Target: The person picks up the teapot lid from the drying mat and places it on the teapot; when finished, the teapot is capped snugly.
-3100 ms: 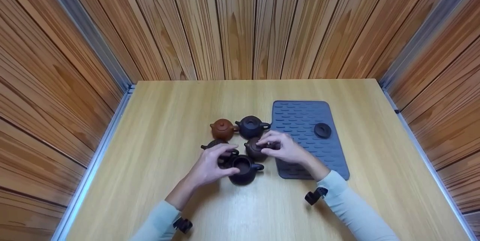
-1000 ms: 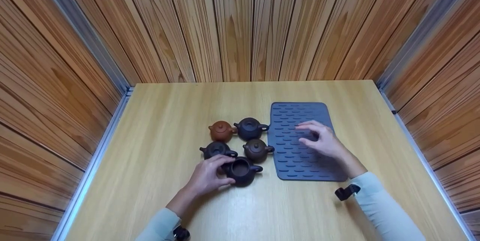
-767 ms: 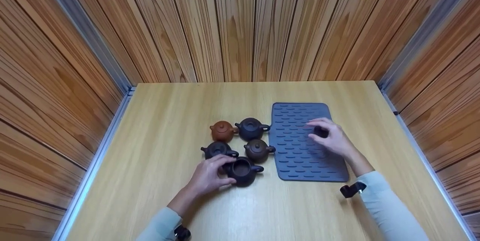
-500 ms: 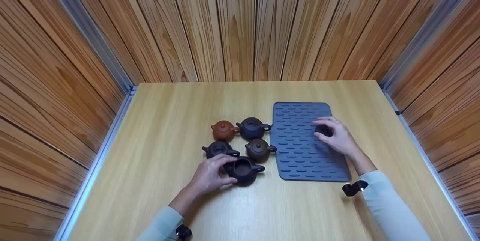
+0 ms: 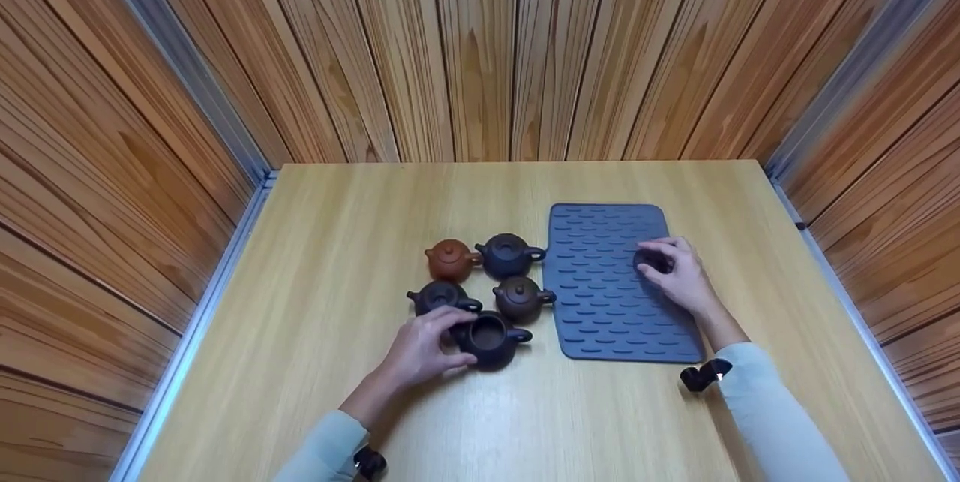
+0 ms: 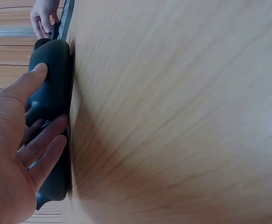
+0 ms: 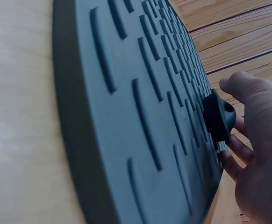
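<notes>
A lidless black teapot [image 5: 489, 347] stands on the table with its dark opening upward and its handle to the right. My left hand [image 5: 424, 347] holds it from the left; in the left wrist view the thumb [image 6: 39, 70] lies on its body and fingers reach around the spout side. A round black teapot lid [image 7: 218, 116] with a looped knob rests on the dark grey ridged mat [image 5: 600, 317]. My right hand [image 5: 684, 275] has thumb and fingers around the lid's edge and partly hides it in the head view.
Behind the held teapot stand several lidded ones: an orange-brown teapot [image 5: 450, 260], a blue-black teapot [image 5: 507, 255], a dark brown teapot [image 5: 519, 299] and a black teapot [image 5: 437, 297] close to my left hand. Wooden walls [image 5: 480, 54] enclose the back and sides.
My right hand has left the dark brown teapot, moved right over the mat and reached the black lid. My left hand has come down onto the lidless teapot, which has hardly moved.
</notes>
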`<state>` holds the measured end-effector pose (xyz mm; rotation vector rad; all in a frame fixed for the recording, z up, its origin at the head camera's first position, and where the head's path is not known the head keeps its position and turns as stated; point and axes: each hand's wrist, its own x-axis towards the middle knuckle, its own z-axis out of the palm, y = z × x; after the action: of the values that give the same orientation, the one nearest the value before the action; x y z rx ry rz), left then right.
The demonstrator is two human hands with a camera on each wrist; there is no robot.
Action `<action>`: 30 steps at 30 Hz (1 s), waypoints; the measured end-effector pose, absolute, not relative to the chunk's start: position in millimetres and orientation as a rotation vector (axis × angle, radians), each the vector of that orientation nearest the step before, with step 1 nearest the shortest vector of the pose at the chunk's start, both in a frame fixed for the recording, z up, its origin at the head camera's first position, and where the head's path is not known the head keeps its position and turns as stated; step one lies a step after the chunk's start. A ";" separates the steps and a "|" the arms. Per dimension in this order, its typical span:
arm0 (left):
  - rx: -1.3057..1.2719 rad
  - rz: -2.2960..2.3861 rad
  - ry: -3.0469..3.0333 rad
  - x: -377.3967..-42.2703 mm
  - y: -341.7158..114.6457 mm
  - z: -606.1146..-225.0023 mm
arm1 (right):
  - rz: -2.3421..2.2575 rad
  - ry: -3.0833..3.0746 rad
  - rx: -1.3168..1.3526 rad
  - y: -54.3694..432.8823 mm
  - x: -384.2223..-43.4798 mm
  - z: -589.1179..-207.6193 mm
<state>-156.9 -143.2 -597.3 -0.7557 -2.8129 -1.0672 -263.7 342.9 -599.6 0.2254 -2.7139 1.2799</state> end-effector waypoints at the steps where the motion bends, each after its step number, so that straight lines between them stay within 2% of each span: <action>1: -0.754 -1.069 -2.813 -156.8 -143.1 -597.2 | 1.275 -2.711 0.210 342.8 -264.1 -600.7; 15: -0.762 -1.056 -2.809 -156.6 -141.8 -597.3 | 1.331 -2.678 0.041 344.6 -267.5 -604.0; 30: -0.766 -1.079 -2.811 -157.1 -142.4 -597.5 | 1.326 -2.648 0.028 344.1 -267.0 -604.2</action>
<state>-157.1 -142.4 -597.5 -0.7658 -2.8114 -1.0791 -267.0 344.1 -604.2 0.0275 -2.6482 1.3264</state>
